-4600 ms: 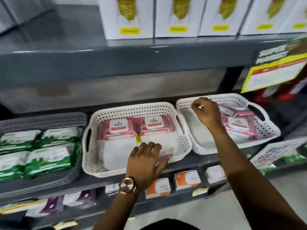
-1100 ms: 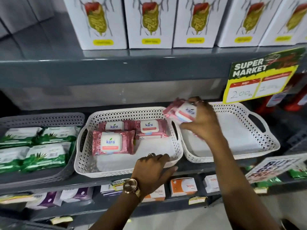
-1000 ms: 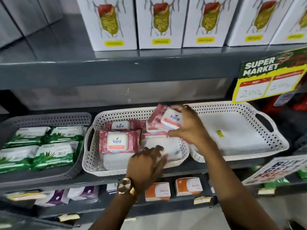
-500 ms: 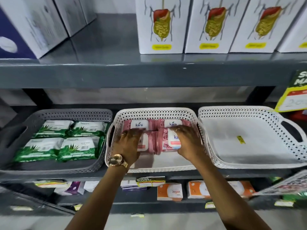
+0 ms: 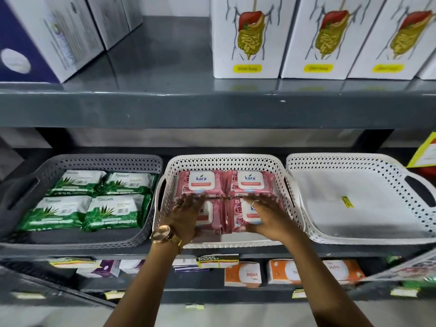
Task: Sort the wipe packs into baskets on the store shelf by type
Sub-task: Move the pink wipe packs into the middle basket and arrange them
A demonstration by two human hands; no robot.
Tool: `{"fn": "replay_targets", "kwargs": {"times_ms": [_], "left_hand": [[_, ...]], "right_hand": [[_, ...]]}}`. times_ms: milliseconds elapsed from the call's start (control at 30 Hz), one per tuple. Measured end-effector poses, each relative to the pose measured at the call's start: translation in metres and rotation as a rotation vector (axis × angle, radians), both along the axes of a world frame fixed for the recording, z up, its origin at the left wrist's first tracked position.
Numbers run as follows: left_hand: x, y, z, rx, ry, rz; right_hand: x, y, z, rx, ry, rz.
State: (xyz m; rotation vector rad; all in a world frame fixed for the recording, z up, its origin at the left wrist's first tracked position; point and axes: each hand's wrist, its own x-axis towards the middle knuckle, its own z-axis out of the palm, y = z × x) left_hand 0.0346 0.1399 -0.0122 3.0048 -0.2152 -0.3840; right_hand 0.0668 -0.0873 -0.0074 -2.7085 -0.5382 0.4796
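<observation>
Inside middle basket (image 5: 286, 185): left hand (image 5: 186, 215), right hand (image 5: 266, 215) flat on pink packs (image 5: 226, 199).

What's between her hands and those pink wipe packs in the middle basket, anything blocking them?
Nothing visible. The left hand and right hand lie flat on the two front pink packs inside the middle white basket, with the other two pink packs just behind.

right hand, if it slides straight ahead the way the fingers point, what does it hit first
Probably the back right pink kara pack: the right hand lies flat on the front right pack, fingers aimed up-left toward it. Depth is unclear; it might pass over.
</observation>
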Motion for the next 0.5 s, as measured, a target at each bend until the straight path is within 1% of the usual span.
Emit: {"fn": "replay_targets", "kwargs": {"times_ms": [100, 367, 500], "left_hand": [[-0.0016, -0.0009, 0.0041, -0.023, 0.041, 0.008], [-0.0063, -0.0021, 0.0033, -0.054, 0.025, 0.071], [-0.0072, -0.0003, -0.0004, -0.054, 0.029, 0.091]], "right_hand": [[0.0004, 0.0016, -0.0004, -0.009, -0.008, -0.004], [0.0009, 0.0062, 0.0001, 0.031, 0.008, -0.092], [-0.0012, 0.0068, -0.0027, 0.032, 0.003, -0.096]]}}
